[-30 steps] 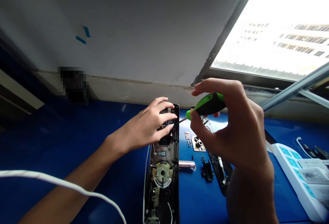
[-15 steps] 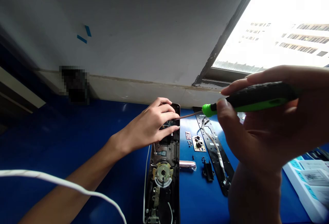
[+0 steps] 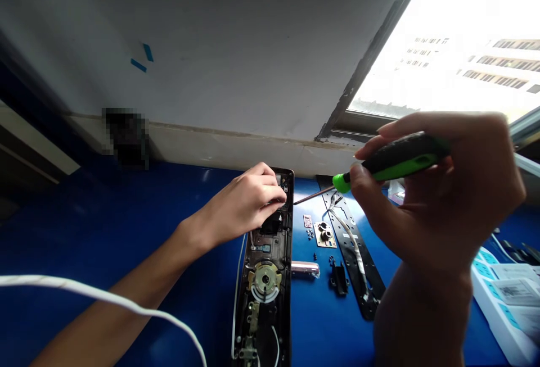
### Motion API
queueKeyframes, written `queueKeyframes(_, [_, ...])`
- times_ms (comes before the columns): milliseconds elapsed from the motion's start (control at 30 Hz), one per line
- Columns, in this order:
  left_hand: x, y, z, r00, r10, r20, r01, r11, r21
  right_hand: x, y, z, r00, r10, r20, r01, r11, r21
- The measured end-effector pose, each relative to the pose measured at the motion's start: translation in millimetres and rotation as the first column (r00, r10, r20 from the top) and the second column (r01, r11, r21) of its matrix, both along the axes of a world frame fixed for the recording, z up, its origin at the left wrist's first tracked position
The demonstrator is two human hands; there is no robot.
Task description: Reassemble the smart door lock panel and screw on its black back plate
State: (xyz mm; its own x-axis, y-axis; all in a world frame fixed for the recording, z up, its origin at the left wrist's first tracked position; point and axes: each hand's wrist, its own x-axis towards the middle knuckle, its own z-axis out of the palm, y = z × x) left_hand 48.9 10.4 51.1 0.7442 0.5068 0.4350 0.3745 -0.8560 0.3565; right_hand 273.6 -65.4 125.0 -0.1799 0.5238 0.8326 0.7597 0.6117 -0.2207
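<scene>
My right hand (image 3: 434, 198) grips a green-and-black screwdriver (image 3: 392, 159), its thin shaft pointing left and slightly down. The tip sits by the right edge of a long, narrow black housing (image 3: 259, 257), which lies open with its inner parts showing. At the housing's far end, my left hand (image 3: 253, 198) is over a circuit board, thumb and fingers pinched together. What they hold, if anything, is hidden. Nearer me in the housing is a round metal disc (image 3: 265, 279) with a dark centre, and a white wire runs along the left side.
Right of the housing lie a small metal plate (image 3: 324, 233), tiny screws (image 3: 310, 234), a black bracket (image 3: 338, 278), a pinkish cylinder (image 3: 306, 268) and a long black perforated plate (image 3: 352, 246) with a taped cable. A white power strip (image 3: 493, 299) is farther right. A white cord (image 3: 126, 299) crosses the left foreground.
The screwdriver tip has come out from under my left fingers to the housing's right edge. My left fingers have drawn together into a pinch. My right hand has shifted slightly left.
</scene>
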Motion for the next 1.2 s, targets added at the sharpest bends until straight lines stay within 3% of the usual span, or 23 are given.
queueKeyframes(133, [9,-7,1.4,0.998,-0.053,-0.029,0.052,0.998,-0.035,6,-2,-1.8,1.000,-0.004,-0.023,0.000,0.988,-0.155])
queueKeyframes(267, [25,-13,8.1,0.992,-0.082,-0.096,0.075,0.994,-0.076,19,-2,-1.3,0.985,-0.003,0.171,0.061,0.940,-0.335])
queueKeyframes(433, [57,-13,16.2,0.945,-0.120,-0.306,0.097,0.991,-0.089,41,3,-1.2,0.950,0.037,0.311,0.135,0.849,-0.511])
queueKeyframes(633, [108,0,-0.8,0.801,-0.130,-0.585,0.132,0.990,-0.039,69,2,-4.9,0.928,-0.026,0.372,0.265,0.747,-0.609])
queueKeyframes(800, [139,4,-19.7,0.741,-0.125,-0.660,0.132,0.990,-0.039,77,-3,-2.9,0.933,-0.061,0.355,0.278,0.748,-0.602])
queueKeyframes(967, [148,1,-34.8,0.721,-0.120,-0.683,0.121,0.992,-0.047,77,-8,-0.8,0.944,-0.038,0.328,0.237,0.768,-0.595])
queueKeyframes(1200, [149,-1,-36.1,0.724,-0.127,-0.678,0.134,0.990,-0.043,78,-6,-1.7,0.942,-0.007,0.336,0.215,0.783,-0.584])
